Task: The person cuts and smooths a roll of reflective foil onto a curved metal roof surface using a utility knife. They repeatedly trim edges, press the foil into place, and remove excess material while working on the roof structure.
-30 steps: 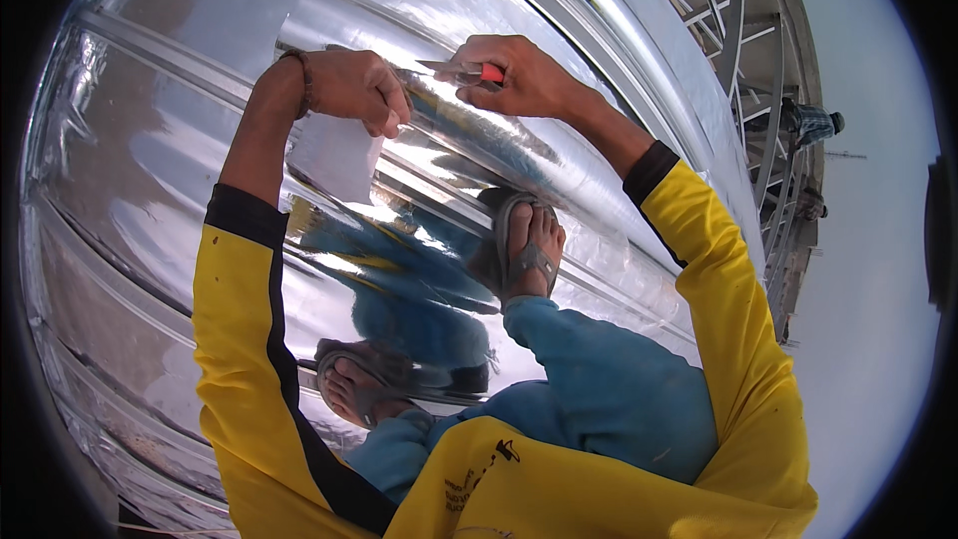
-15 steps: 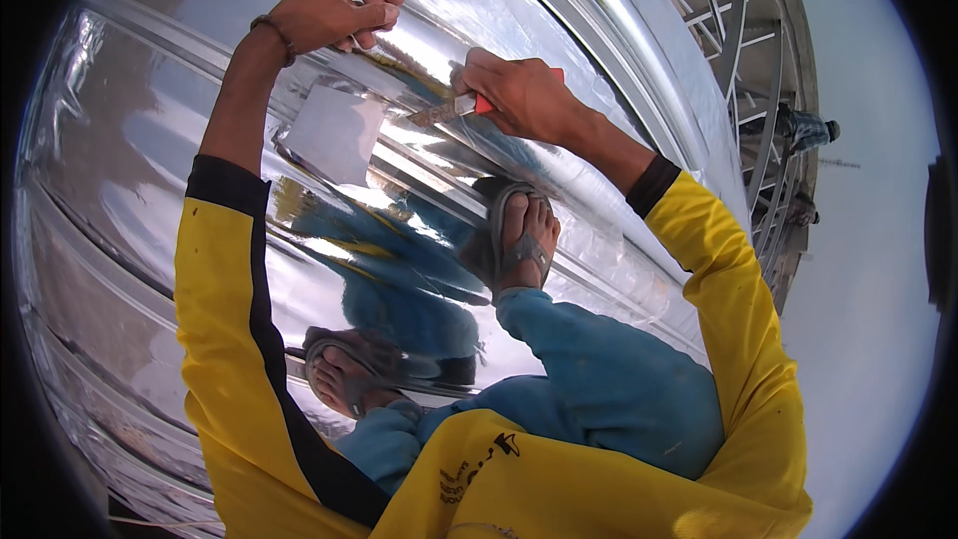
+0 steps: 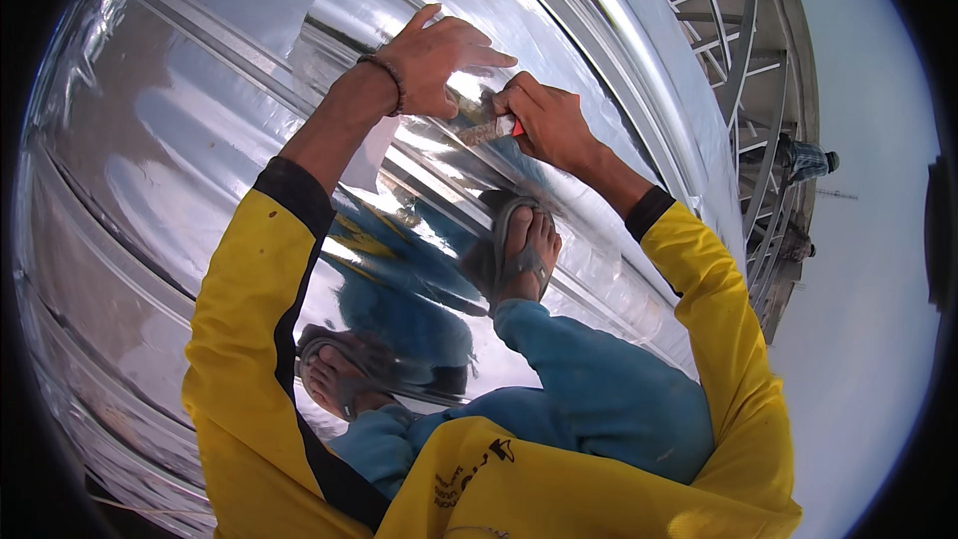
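Shiny silver foil sheeting (image 3: 170, 170) covers the surface under me. My left hand (image 3: 439, 60), with a cord bracelet at the wrist, rests flat on the foil with its fingers spread. Right beside it, my right hand (image 3: 544, 120) is closed around a small red-handled cutter (image 3: 494, 130) whose tip lies on the foil between the two hands. Both arms wear yellow sleeves with black cuffs. My foot in a grey sandal (image 3: 519, 255) stands on the foil just below the hands.
My other sandalled foot (image 3: 334, 379) is at the lower left, and blue trousers (image 3: 599, 399) fill the lower middle. Grey metal trusses (image 3: 743, 70) run along the right edge. A person (image 3: 803, 158) stands far off on the structure against pale sky.
My left hand dropped from a raised fist to lie flat on the foil beside the right hand. The right hand with the cutter stayed at about the same spot.
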Tool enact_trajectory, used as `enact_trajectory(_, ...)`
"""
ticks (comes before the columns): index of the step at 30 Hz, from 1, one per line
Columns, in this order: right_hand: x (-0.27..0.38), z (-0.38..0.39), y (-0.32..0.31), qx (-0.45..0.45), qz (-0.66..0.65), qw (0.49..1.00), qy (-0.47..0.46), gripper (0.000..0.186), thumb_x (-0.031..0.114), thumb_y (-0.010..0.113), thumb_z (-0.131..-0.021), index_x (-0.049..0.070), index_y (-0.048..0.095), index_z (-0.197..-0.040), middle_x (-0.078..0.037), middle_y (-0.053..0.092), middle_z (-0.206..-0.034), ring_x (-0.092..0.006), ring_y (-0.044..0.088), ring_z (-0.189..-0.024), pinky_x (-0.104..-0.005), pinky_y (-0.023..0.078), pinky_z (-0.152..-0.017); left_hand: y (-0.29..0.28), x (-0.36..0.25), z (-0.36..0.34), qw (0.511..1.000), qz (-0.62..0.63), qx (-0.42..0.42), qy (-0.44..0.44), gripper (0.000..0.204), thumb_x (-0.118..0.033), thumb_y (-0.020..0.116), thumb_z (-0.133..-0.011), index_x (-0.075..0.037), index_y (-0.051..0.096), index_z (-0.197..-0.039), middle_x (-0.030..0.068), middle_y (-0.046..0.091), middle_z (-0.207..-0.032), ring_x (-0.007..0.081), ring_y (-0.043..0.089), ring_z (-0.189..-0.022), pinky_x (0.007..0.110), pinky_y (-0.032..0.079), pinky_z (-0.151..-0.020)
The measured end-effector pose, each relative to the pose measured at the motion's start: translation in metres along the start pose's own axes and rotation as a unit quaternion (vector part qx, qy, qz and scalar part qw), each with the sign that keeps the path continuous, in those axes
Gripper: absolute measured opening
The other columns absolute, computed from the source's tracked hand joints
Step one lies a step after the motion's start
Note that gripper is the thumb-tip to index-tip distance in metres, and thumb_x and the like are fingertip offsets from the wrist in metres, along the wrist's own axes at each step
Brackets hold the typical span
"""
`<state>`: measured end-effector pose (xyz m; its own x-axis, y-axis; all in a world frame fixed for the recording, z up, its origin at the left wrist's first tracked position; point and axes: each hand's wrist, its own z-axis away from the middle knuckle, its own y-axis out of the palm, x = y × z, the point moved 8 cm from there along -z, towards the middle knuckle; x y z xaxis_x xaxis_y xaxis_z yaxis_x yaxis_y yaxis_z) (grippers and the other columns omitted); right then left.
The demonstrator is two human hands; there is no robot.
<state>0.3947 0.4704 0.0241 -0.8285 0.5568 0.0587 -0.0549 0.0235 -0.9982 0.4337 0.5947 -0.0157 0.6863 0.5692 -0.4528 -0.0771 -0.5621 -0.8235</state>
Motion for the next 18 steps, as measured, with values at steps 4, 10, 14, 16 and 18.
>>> enact_trajectory(4,-0.003,0.011,0.006,0.065,-0.014,0.998,0.023,0.045,0.004,0.075,-0.074,0.014,0.056,-0.113,-0.006,0.058,-0.104,-0.0297,0.067,-0.081,-0.0386,0.057,-0.068,-0.003,0.001,-0.002,0.999,0.038,-0.024,0.008,0.059,-0.025,0.084,-0.066,-0.027,0.072,-0.124,0.0042,0.062,-0.136,0.0235,0.052,-0.132,0.048,0.024,-0.122)
enact_trajectory(10,0.032,0.003,0.002,0.053,0.014,0.994,-0.092,0.045,0.011,0.067,-0.086,0.020,0.056,-0.129,-0.004,0.062,-0.108,-0.0249,0.070,-0.085,-0.0409,0.058,-0.067,-0.012,0.009,-0.012,0.989,0.143,-0.042,0.004,0.032,-0.029,0.088,-0.064,-0.022,0.077,-0.093,-0.0029,0.071,-0.115,0.0199,0.062,-0.114,0.042,0.035,-0.109)
enact_trajectory(14,0.035,-0.004,0.020,0.071,0.100,0.989,-0.085,0.049,0.012,0.065,-0.087,0.016,0.054,-0.134,-0.007,0.065,-0.107,-0.0240,0.071,-0.085,-0.0398,0.058,-0.063,-0.014,0.008,-0.023,0.991,0.130,0.002,-0.027,0.026,-0.027,0.088,-0.065,-0.020,0.074,-0.085,-0.0040,0.072,-0.107,0.0199,0.064,-0.109,0.040,0.037,-0.106)
enact_trajectory(16,0.037,-0.009,0.018,0.051,0.131,0.986,-0.086,0.045,0.013,0.064,-0.088,0.013,0.054,-0.131,-0.008,0.066,-0.106,-0.0243,0.072,-0.083,-0.0396,0.057,-0.061,-0.011,0.009,-0.024,0.992,0.116,0.008,-0.041,0.025,-0.027,0.087,-0.067,-0.019,0.073,-0.086,-0.0038,0.072,-0.107,0.0205,0.064,-0.108,0.040,0.037,-0.107)
enact_trajectory(18,0.036,-0.012,0.012,0.051,0.126,0.988,-0.079,0.039,0.014,0.064,-0.088,0.011,0.055,-0.126,-0.009,0.067,-0.102,-0.0260,0.072,-0.081,-0.0410,0.057,-0.060,-0.009,0.012,-0.025,0.993,0.108,0.003,-0.048,0.022,-0.025,0.086,-0.071,-0.019,0.074,-0.088,-0.0033,0.073,-0.108,0.0213,0.065,-0.107,0.040,0.036,-0.107)
